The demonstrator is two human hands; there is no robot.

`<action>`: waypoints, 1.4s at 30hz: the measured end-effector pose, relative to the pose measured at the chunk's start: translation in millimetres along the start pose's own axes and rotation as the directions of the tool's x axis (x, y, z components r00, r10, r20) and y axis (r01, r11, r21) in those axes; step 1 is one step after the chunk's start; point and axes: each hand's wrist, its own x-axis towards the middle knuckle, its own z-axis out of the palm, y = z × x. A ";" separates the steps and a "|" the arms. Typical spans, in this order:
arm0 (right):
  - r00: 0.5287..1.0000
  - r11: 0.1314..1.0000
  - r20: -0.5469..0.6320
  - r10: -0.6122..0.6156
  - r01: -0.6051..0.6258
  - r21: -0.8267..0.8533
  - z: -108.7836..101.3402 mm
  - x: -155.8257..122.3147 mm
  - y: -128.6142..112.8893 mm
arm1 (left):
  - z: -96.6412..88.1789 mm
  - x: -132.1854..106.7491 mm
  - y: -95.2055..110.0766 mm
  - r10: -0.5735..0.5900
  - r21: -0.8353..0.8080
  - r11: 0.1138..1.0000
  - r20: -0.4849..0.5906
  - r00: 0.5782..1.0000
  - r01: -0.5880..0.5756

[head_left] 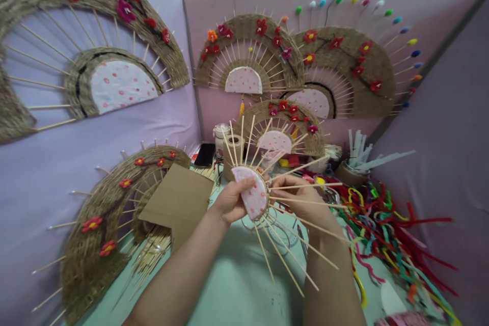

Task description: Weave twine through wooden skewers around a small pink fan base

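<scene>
A half-round fan piece, covered in pale cloth with red-pink spots, is held over the table with its curved edge facing right. Thin wooden sticks spread out from that edge like rays. My left hand grips the flat side, thumb on the cloth and fingers behind. At the curved edge, among the sticks, is my right hand with its fingers bent and pinched together. Sticks cross in front of these fingers, so what they pinch is hidden. A narrow brown band runs along the curved edge at the stick bases.
Finished twine fans with felt flowers lean around the purple walls. Brown cardboard and loose sticks lie left. Behind stand a twine roll, a jar and a phone. Coloured pipe cleaners and a glue-stick pot are right.
</scene>
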 end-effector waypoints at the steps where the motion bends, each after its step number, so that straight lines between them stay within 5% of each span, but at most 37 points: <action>1: 1.000 1.000 0.020 0.012 -0.012 -0.020 -1.1 -1.4 -2.0 | -0.8 0.2 -0.9 -0.014 0.013 1.000 0.009 1.000 0.014; 9: 0.990 0.996 0.113 0.080 -0.075 -0.050 -2.5 -8.1 -13.9 | 0.7 1.9 -4.1 -0.110 0.029 0.994 0.009 0.994 0.110; 21: 0.999 0.998 0.000 0.052 -0.052 -0.017 0.1 -0.5 -4.5 | -0.2 2.3 -1.1 -0.105 -0.003 0.994 -0.047 0.993 0.105; 26: 0.994 0.999 -0.101 0.037 -0.035 0.019 0.4 2.7 2.0 | 0.8 4.8 7.9 0.005 -0.100 0.995 -0.138 0.990 -0.019; 33: 0.998 0.980 0.040 0.054 -0.060 0.189 19.9 1.3 -2.5 | 7.9 5.4 20.6 0.147 -0.204 0.957 -0.263 0.954 -0.204; 42: 0.986 0.995 -0.157 -0.060 0.072 0.069 33.1 15.2 12.0 | 12.9 7.2 19.7 0.218 -0.316 0.895 -0.303 0.928 -0.314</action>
